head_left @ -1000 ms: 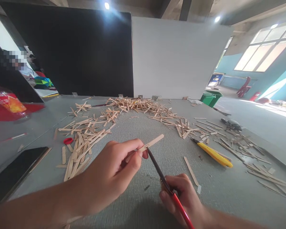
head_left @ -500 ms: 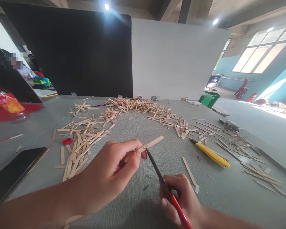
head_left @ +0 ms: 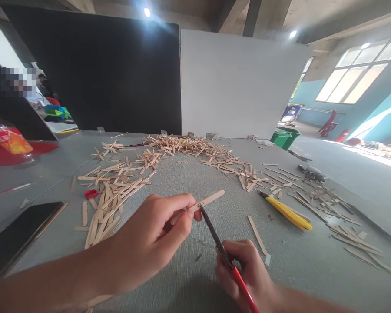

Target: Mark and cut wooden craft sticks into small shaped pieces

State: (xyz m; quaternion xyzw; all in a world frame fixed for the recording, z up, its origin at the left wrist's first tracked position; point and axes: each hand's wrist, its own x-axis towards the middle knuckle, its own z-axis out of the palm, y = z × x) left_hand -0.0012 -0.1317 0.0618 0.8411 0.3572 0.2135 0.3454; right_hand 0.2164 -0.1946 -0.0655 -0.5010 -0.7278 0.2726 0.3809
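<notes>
My left hand (head_left: 169,230) is closed, pinching a wooden craft stick (head_left: 213,198) between thumb and fingers. The stick's rounded end points up to the right, and a small dark rectangular outline shows near the fingertips. My right hand (head_left: 244,269) is wrapped round a slim file-like tool (head_left: 215,234) with a dark metal shaft and a red handle; its exact kind is unclear. The tool's tip meets the lower edge of the stick beside that outline. To the right of my right hand, a loose craft stick (head_left: 257,234) lies on the grey table (head_left: 169,287).
Craft sticks (head_left: 195,145) lie heaped in an arc across the table. A yellow utility knife (head_left: 286,211) and wood scraps (head_left: 352,239) are on the right. A phone (head_left: 22,234), a red bottle cap (head_left: 91,194) and a drink bottle (head_left: 9,139) are on the left. Upright panels (head_left: 241,82) stand behind.
The stick and the tool tip have shifted very slightly downward in view. Both hands keep their grips, and the surroundings have moved a little with the camera.
</notes>
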